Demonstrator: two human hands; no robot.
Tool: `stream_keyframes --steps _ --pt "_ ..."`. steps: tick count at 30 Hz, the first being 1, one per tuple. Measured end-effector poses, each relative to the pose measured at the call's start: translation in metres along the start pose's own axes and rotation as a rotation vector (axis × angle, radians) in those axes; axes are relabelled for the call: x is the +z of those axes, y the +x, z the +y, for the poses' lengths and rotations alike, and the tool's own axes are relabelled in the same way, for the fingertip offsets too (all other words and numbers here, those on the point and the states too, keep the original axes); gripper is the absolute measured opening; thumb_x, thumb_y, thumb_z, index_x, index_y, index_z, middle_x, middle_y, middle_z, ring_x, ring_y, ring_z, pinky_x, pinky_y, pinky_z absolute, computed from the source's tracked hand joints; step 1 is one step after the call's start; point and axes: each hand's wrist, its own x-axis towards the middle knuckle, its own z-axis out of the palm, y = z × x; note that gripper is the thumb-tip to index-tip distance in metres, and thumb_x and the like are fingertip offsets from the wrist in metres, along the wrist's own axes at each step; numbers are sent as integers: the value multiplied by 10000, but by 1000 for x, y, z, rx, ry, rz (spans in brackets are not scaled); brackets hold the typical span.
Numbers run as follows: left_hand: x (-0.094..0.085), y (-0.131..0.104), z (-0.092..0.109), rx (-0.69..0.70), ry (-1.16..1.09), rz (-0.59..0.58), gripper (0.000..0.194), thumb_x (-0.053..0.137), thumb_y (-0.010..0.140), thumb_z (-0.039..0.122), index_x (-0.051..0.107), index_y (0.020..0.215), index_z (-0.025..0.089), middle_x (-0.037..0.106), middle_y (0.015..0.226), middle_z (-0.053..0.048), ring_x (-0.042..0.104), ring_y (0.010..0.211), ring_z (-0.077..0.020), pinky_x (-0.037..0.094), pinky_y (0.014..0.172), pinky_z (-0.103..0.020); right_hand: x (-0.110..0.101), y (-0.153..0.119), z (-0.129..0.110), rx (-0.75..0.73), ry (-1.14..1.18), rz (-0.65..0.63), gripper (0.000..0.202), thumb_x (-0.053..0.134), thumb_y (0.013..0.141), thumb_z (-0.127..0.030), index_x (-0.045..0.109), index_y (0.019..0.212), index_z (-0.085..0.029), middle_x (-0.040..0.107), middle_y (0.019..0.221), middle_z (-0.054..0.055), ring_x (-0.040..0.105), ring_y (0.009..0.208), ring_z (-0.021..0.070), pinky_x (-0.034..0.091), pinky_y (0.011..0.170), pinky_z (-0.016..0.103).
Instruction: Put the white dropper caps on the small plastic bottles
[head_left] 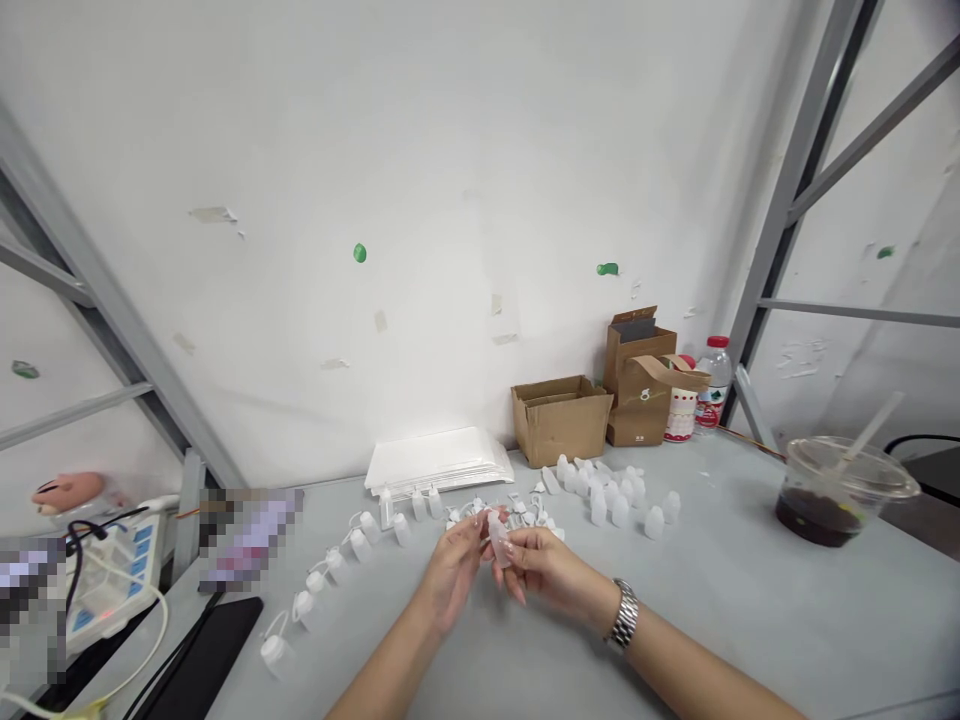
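Note:
Near the middle of the grey table, my right hand (536, 560) grips a small translucent plastic bottle (497, 540), holding it roughly upright. My left hand (454, 565) meets it from the other side, its fingertips pinched at the bottle's top; whatever they hold there is too small to make out. Behind my hands lies a pile of small white caps (529, 512). Beyond it to the right stand several bottles without caps (600, 490). A curved row of capped bottles (360, 543) with strap loops runs along the left.
A stack of white sheets (439, 460) lies by the wall. Beside it stand a cardboard box (562, 425), a brown paper bag (637, 400) and a red-capped bottle (714, 390). A drink cup (832, 500) is at right; a power strip (120, 580) and black object (202, 660) at left.

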Motion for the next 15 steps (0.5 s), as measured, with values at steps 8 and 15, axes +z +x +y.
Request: stream_keyframes --steps 8,15 --pt "-1 -1 0 -80 -66 17 349 632 689 409 671 895 129 662 892 -102 576 911 -198 446 769 -277 4 1 5 37 147 -118 328 597 750 -401 630 813 -81 631 652 52 490 421 58 333 464 200" --pt "-4 2 -1 -48 28 45 358 637 703 351 645 994 143 652 987 -104 581 824 -174 437 636 -242 6 8 13 -78 -238 324 356 685 614 -472 557 690 -149 590 585 -7 512 493 106 382 466 224"
